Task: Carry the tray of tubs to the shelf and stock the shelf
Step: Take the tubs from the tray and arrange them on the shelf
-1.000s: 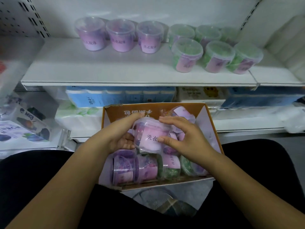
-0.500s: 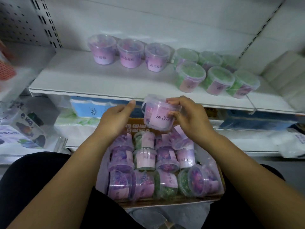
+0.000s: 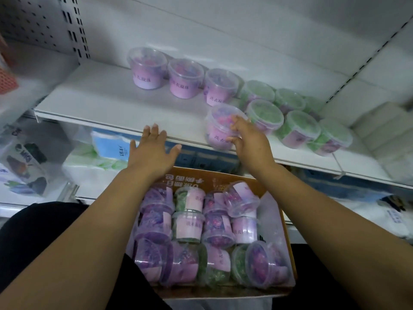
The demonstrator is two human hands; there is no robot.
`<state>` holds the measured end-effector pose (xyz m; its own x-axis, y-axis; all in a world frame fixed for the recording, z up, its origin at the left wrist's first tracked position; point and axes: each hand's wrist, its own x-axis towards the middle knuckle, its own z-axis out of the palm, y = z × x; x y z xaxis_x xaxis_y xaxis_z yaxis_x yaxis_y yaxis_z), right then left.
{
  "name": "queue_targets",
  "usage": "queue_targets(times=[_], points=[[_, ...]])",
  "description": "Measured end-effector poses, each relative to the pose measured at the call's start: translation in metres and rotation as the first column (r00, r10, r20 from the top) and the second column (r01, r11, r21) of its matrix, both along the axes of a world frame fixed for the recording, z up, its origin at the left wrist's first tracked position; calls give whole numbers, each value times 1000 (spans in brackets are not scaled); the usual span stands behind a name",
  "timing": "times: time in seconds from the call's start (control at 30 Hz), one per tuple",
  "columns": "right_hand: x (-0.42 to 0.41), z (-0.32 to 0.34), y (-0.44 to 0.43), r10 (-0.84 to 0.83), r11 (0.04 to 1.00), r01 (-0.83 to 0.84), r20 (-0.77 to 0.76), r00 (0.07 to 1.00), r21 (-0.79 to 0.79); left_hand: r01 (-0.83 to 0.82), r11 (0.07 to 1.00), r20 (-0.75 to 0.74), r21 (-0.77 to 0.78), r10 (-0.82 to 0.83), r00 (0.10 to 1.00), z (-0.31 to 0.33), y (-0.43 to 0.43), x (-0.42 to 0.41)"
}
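Observation:
A cardboard tray full of several clear tubs with pink labels lies on my lap, below the white shelf. My right hand grips a purple tub that sits at the shelf's front edge, in front of a row of three purple tubs. Several green tubs stand to its right. My left hand hovers with spread fingers near the shelf's front edge, holding nothing.
Below the shelf lie blue and white soft packs and dark blue packs. White stacked packs fill the shelf's right end. A perforated upright stands at the back left.
My right hand has carried the purple tub up and forward from above the tray onto the shelf's front edge. My left hand let go and rose, fingers spread.

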<state>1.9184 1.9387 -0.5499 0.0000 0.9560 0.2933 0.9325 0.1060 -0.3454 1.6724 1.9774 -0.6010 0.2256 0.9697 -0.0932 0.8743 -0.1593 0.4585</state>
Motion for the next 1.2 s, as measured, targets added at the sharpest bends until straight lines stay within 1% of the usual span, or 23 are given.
queue_targets(times=[0.07, 0.17, 0.63, 0.77, 0.9, 1.03, 1.2], points=[[0, -4, 9, -4, 1000, 4, 48, 999, 2, 9, 1000, -33, -21, -10, 999, 1, 3, 0], [-1, -4, 25, -39, 998, 44, 96, 995, -52, 31, 999, -59, -37, -33, 998, 2, 10, -3], [0, 4, 64, -63, 993, 78, 170, 983, -83, 15, 997, -19, -72, -17, 1000, 5, 14, 0], [0, 5, 66, -54, 993, 70, 166, 985, -92, 22, 997, -23, -71, -24, 999, 7, 13, 0], [5, 9, 62, 5, 991, 15, 145, 989, -135, 24, 997, -1, -67, -24, 1000, 6, 12, -2], [5, 16, 58, 27, 981, -6, 105, 994, -191, 20, 999, 7, -28, -20, 1000, 2, 8, -3], [2, 19, 55, 33, 978, -18, 68, 997, -206, 27, 1000, 19, 10, -27, 999, -6, 3, -6]])
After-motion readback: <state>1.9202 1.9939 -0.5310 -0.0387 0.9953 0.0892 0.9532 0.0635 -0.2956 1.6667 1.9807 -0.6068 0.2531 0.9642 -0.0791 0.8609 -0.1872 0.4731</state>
